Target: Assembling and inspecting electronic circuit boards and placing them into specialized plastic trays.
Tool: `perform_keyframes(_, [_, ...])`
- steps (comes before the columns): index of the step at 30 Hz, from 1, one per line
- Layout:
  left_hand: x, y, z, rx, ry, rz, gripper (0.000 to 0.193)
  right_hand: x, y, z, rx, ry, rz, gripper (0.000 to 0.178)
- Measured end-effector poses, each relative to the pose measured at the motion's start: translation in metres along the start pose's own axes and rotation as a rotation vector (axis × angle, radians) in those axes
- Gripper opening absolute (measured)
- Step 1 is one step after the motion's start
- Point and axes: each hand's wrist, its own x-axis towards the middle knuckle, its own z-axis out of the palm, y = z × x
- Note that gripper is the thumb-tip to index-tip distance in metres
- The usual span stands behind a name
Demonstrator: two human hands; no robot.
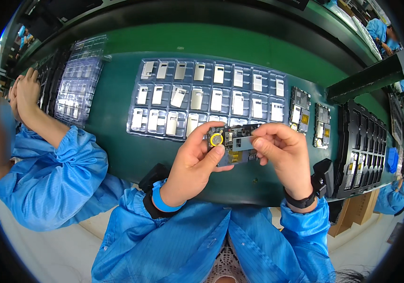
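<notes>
My left hand (187,167) is closed round the left end of a small dark circuit board (250,154), its thumb at the front. A round coin cell (216,139) with a yellow ring sits on that end of the board. My right hand (284,153) pinches a thin silvery metal cover (244,143) with cut-out windows by its right end. The cover lies over the board's face; whether it is seated or just above cannot be told. Behind my hands, a clear plastic tray (157,135) holds several similar metal covers in its pockets.
Two more circuit boards (322,125) lie right of the tray. Further right stands a black slotted tray (371,129) with boards in it, near a dark post (367,80). Stacked clear trays (78,87) lie left, beside a co-worker's hands (26,94) and blue sleeve (51,174).
</notes>
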Motion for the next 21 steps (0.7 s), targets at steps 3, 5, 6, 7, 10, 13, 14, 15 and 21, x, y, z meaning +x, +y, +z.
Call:
perform_keyframes(3, [-0.0001, -0.0006, 0.0007, 0.027, -0.015, -0.002, 0.038, 0.0036, 0.0052, 0.0029, -0.009, 0.028, 0.016, 0.012])
perform_keyframes(5, [0.0003, -0.0013, 0.001, 0.029, -0.016, 0.003, 0.038, 0.0029, 0.0032, 0.0071, 0.012, 0.076, 0.031, 0.013])
perform_keyframes(6, [0.0005, -0.0016, 0.0009, 0.01, -0.019, 0.001, 0.039, 0.0024, 0.0028, 0.0085, 0.033, 0.127, 0.043, 0.013])
perform_keyframes(7, [0.0007, -0.0017, 0.0008, -0.008, -0.024, -0.002, 0.039, 0.0025, 0.0035, 0.0086, 0.032, 0.123, 0.043, 0.013])
perform_keyframes(10, [0.0013, -0.0016, 0.0004, 0.0, -0.019, 0.024, 0.038, 0.0027, 0.006, 0.0085, -0.012, 0.109, 0.034, 0.013])
perform_keyframes(13, [0.0021, -0.0023, 0.0002, -0.005, -0.037, 0.032, 0.038, 0.0031, 0.0064, 0.0095, -0.001, 0.118, 0.016, 0.012])
perform_keyframes(14, [0.0024, -0.0027, 0.0001, -0.006, -0.036, 0.033, 0.038, 0.0033, 0.0063, 0.0095, -0.008, 0.12, 0.013, 0.012])
perform_keyframes(15, [0.0028, -0.0031, 0.0, -0.008, -0.042, 0.036, 0.038, 0.0035, 0.0062, 0.0096, -0.014, 0.122, 0.01, 0.011])
perform_keyframes(21, [0.0032, -0.0024, 0.0003, -0.008, -0.052, 0.042, 0.038, 0.0045, 0.0063, 0.0106, -0.01, 0.126, 0.01, 0.01])
